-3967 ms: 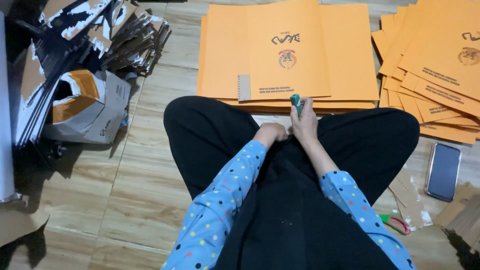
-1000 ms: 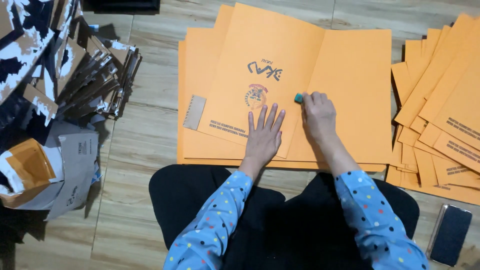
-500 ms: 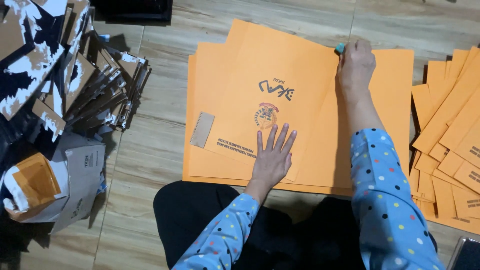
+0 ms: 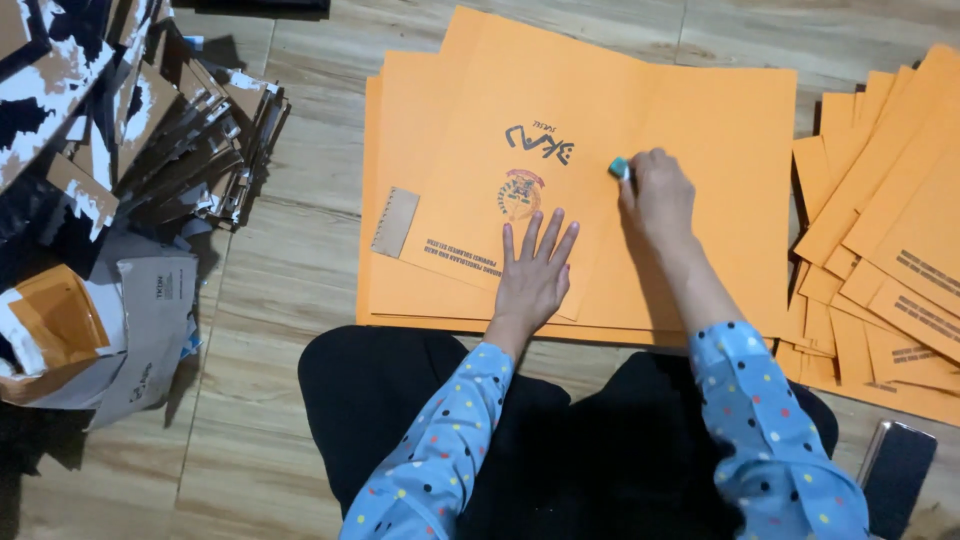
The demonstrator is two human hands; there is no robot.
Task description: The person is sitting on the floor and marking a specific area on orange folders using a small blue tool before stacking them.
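A stack of large orange paper sheets [image 4: 700,130] lies on the floor in front of my crossed legs. The top sheet is folded over on the left and carries a dark logo and a round emblem. My left hand [image 4: 535,270] lies flat on that folded part, fingers spread, just below the emblem. My right hand [image 4: 655,195] is closed around a small stick with a teal end [image 4: 619,168], whose tip touches the sheet along the fold edge.
More orange sheets [image 4: 890,240] are fanned out at the right. A heap of torn dark cardboard scraps [image 4: 120,110] and a crumpled grey-and-orange wrapper [image 4: 90,320] lie at the left. A dark phone [image 4: 895,465] rests on the wooden floor at lower right.
My right hand, with the teal-tipped stick, ran up the fold to the sheet's far edge and has come back down to its middle. My left hand stays pressed flat on the sheet.
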